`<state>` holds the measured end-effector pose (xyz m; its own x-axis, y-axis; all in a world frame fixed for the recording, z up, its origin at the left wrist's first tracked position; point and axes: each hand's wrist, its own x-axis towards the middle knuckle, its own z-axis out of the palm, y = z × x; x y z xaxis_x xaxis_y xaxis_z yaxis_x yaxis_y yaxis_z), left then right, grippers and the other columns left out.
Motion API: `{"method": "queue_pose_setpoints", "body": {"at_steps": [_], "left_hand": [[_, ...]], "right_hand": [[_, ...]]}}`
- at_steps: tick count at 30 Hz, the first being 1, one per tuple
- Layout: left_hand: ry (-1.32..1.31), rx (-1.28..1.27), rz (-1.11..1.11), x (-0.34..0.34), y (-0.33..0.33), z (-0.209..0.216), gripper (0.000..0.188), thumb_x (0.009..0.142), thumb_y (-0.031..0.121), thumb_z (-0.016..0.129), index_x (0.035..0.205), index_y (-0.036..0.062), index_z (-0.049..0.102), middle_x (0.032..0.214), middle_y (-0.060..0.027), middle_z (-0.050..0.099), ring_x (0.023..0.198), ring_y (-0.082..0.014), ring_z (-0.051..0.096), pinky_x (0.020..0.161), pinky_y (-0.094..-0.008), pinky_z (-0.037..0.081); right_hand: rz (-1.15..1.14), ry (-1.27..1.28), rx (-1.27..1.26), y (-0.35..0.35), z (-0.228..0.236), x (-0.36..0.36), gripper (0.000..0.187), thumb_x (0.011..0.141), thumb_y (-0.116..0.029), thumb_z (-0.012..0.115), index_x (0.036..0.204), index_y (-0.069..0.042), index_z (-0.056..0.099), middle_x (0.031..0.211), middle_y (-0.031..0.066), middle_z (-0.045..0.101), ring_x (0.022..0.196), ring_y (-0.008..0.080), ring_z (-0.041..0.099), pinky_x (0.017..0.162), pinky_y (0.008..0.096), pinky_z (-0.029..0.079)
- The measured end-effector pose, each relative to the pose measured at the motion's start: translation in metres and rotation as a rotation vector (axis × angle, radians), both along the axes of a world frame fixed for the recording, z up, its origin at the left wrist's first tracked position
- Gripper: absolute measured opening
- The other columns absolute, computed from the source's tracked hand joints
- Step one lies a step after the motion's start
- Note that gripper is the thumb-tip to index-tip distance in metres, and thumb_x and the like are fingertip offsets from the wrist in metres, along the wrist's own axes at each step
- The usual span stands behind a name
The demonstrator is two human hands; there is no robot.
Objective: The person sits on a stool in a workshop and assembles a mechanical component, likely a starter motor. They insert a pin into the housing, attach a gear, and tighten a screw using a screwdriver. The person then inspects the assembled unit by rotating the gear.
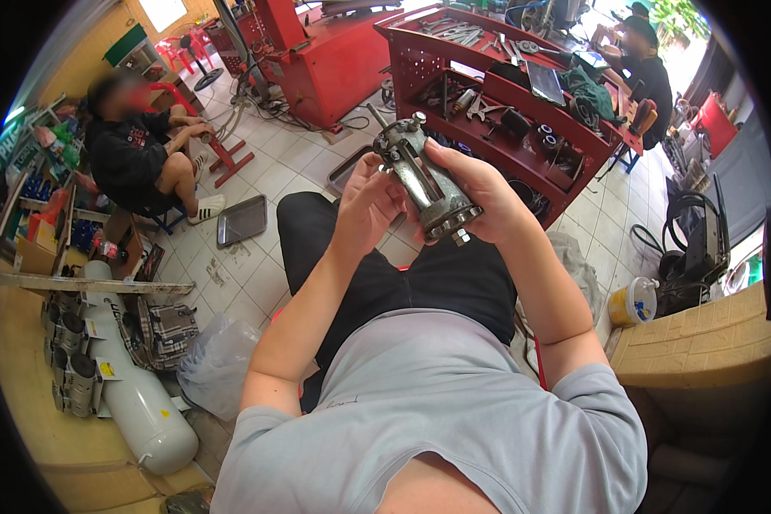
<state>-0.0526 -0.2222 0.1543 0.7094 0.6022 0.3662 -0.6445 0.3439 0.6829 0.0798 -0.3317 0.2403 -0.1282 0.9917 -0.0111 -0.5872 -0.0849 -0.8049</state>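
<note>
Above my lap I hold up a cylindrical metal part point(428, 184), tilted with its upper end leaning left. It has a long slot along its side, a thin rod sticking out of the upper end and a bolt-like stub at the lower end. My right hand point(480, 187) wraps round its right side, the thumb lying along the body. My left hand point(367, 206) is closed against the left side, its curled fingers at the metal. The part hides some fingertips of both hands.
Ahead stands a red tool cart point(488, 94) holding wrenches and other tools. One person point(141, 154) sits at the left, another point(647, 81) at the far right. A metal tray point(242, 221) lies on the tiled floor. Left of me lies a white tank point(141, 403); a bucket point(632, 303) stands right.
</note>
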Motion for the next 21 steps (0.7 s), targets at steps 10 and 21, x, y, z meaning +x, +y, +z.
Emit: {"method": "queue_pose_setpoints", "body": {"at_steps": [10, 21], "left_hand": [[0.052, -0.007, 0.058, 0.002, 0.001, 0.0, 0.043, 0.096, 0.047, 0.043, 0.113, 0.0078, 0.049, 0.097, -0.0052, 0.062, 0.083, -0.0149, 0.06, 0.069, -0.03, 0.048], [0.025, -0.059, 0.039, 0.0, -0.001, 0.001, 0.033, 0.098, 0.04, 0.043, 0.11, 0.0097, 0.049, 0.097, -0.0053, 0.061, 0.082, -0.0153, 0.06, 0.069, -0.0311, 0.049]], "right_hand": [[0.015, -0.038, 0.008, 0.003, -0.005, 0.003, 0.047, 0.097, -0.037, 0.043, 0.11, 0.007, 0.055, 0.084, 0.016, 0.066, 0.064, 0.0229, 0.068, 0.053, 0.0358, 0.058], [0.013, -0.035, 0.01, 0.002, -0.003, 0.003, 0.043, 0.096, -0.035, 0.045, 0.109, 0.005, 0.055, 0.086, 0.0148, 0.066, 0.065, 0.0216, 0.068, 0.054, 0.0338, 0.058]]}}
